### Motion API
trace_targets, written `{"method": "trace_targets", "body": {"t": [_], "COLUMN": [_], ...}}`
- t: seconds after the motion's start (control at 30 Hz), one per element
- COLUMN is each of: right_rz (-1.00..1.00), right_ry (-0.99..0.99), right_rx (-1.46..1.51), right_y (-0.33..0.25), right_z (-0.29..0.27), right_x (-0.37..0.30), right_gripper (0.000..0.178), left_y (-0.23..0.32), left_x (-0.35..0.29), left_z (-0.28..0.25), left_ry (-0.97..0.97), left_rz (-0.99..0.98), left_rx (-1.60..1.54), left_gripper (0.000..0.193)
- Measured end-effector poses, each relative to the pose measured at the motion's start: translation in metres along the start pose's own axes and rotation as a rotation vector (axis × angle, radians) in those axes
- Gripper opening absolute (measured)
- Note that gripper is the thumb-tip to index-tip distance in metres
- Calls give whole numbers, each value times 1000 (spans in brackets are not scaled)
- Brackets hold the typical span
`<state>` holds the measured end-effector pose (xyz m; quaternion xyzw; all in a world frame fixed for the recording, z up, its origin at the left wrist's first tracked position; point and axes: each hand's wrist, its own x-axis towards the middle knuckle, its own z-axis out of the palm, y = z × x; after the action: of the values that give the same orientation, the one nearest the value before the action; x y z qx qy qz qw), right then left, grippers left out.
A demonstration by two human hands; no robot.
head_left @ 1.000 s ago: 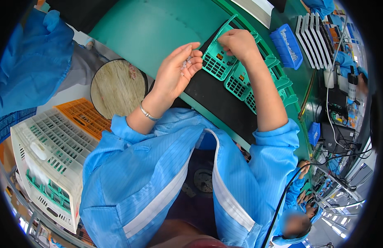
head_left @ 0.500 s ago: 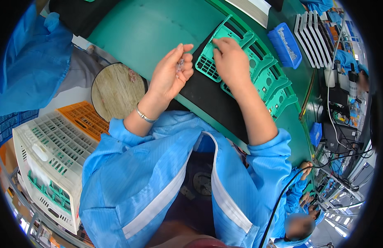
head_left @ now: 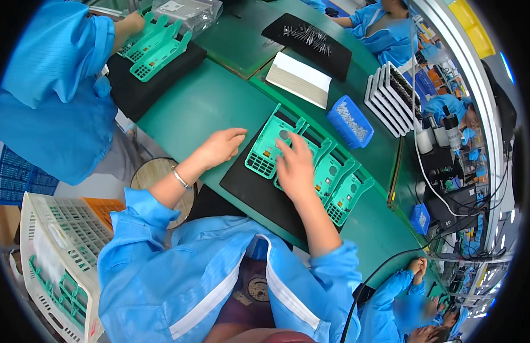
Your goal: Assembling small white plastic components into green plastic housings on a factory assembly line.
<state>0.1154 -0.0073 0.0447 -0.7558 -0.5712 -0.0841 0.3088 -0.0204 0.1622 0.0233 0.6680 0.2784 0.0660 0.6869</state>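
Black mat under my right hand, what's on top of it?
Green plastic frames lie in a row, at least partly on the black mat. Your right hand hides part of them; the mat beneath is mostly covered.

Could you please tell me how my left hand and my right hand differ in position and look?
Your left hand is to the left of the green plastic frames, while your right hand is over them. A silver bracelet circles the left hand's wrist; the right hand's wrist shows none. Both hands are ungloved, and both come out of blue sleeves.
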Motion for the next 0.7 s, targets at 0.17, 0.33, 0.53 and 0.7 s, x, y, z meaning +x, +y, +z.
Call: {"method": "trace_targets", "body": {"t": [0.17,0.33,0.53,0.7], "right_rz": [522,1143,1180,1280], "right_ry": [312,375,632,650], "right_rx": [-128,201,357,719], "right_y": [49,102,127,133], "right_z": [-96,-138,-164,-189], "right_x": [-111,-231,-287,-281], "right_gripper": [29,36,23,46], "left_y": [-14,-11,-5,12], "left_x": [11,0,-5,-3], "left_z": [5,33,105,160], "left_ry": [-45,-204,-439,-410], "left_rz": [6,-161,-143,-111], "left_rx": [78,-160,-469,-607], "left_gripper": [35,31,32,34]}}
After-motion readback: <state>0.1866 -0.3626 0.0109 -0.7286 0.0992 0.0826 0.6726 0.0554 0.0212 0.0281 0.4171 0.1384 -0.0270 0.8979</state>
